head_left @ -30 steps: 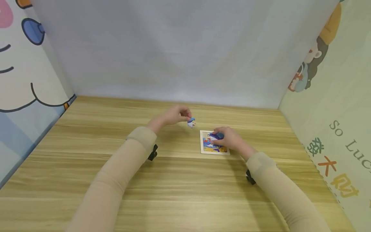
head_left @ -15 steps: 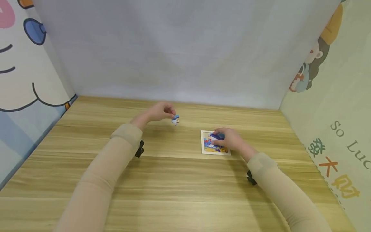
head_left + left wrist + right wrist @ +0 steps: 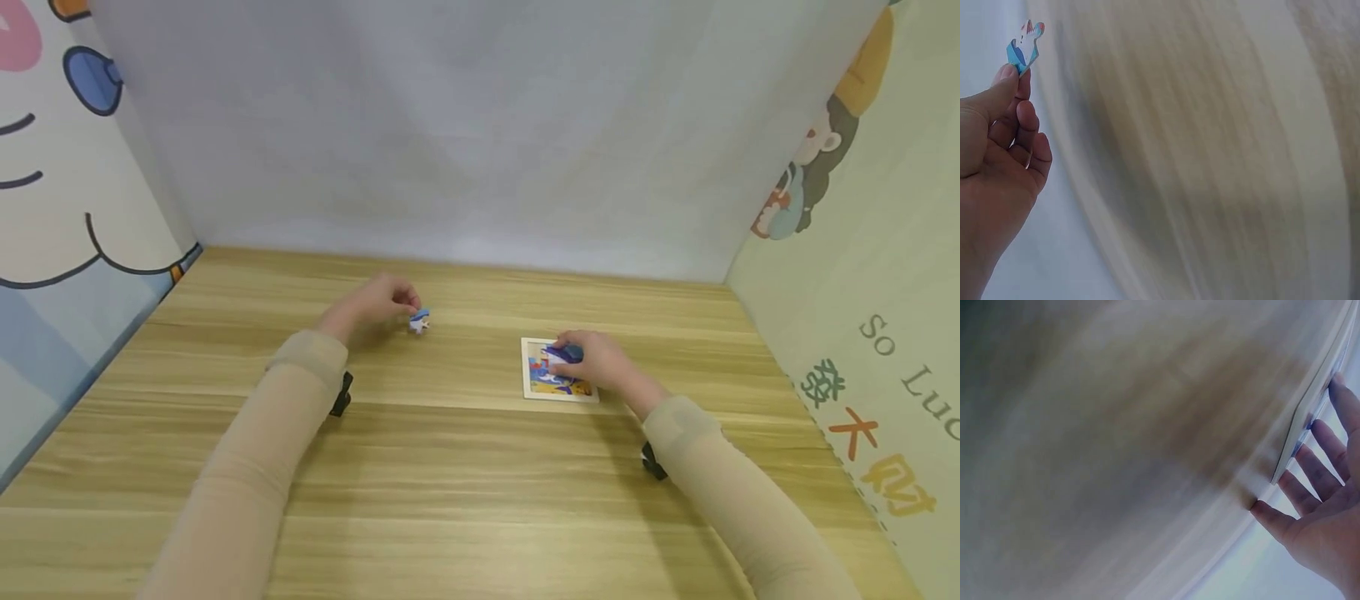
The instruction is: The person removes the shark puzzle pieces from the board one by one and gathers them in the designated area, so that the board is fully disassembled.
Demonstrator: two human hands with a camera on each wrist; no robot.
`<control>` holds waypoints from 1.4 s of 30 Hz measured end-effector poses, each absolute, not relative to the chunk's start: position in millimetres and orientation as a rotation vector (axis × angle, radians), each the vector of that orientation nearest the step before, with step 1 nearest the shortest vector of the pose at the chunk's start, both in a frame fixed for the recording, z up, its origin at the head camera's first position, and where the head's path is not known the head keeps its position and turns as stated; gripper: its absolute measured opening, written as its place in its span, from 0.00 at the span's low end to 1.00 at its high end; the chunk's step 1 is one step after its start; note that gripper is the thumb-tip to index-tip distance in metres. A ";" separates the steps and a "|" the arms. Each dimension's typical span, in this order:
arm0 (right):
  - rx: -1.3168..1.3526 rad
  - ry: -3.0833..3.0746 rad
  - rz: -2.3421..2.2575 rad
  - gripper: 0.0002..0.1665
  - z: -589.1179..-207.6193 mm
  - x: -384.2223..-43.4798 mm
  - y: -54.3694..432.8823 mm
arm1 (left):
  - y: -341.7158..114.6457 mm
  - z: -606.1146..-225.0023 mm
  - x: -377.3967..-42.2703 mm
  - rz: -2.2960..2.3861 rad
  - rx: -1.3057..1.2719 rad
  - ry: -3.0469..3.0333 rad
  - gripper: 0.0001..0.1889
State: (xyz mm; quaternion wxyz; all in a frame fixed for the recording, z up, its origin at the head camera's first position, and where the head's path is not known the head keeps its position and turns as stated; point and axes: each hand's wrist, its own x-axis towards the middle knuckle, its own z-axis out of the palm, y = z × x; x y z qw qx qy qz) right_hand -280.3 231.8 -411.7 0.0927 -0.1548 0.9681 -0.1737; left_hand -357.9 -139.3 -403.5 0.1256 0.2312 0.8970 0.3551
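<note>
My left hand (image 3: 378,300) pinches a small blue and white jigsaw piece (image 3: 419,322) between thumb and fingertips, near the table's far side. In the left wrist view the same piece (image 3: 1025,49) stands up from the thumb and forefinger, the other fingers loosely curled. To the right lies a square jigsaw puzzle with a white frame (image 3: 527,375) and a colourful sea picture. My right hand (image 3: 597,360) rests on its right part and hides some of the picture. Spread fingers (image 3: 1319,472) touch the puzzle's edge and face in the right wrist view.
The puzzle lies on a wood-grain table (image 3: 450,483). A pale grey curtain (image 3: 465,142) hangs behind the far edge. Printed cartoon panels stand at the left (image 3: 45,208) and right (image 3: 847,292).
My left hand has moved left, away from the puzzle, carrying the jigsaw piece, and has dropped slightly over the last half second. The right hand stays on the puzzle.
</note>
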 end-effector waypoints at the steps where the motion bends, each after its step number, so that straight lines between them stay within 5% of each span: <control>1: -0.455 2.873 -0.517 0.30 -412.0 -280.0 232.1 | -140.0 -405.4 -357.7 1.036 0.666 2.608 0.02; 21: -0.562 2.811 -0.582 0.31 -410.4 -281.7 240.5 | -130.5 -411.1 -353.8 0.908 0.656 2.692 0.05; 34: -0.818 2.685 -0.547 0.40 -407.0 -284.3 261.9 | -94.4 -396.1 -346.2 0.862 0.749 2.650 0.09; 42: -0.746 2.691 -0.603 0.45 -410.3 -284.8 263.7 | -59.9 -388.1 -340.1 0.896 0.847 2.635 0.07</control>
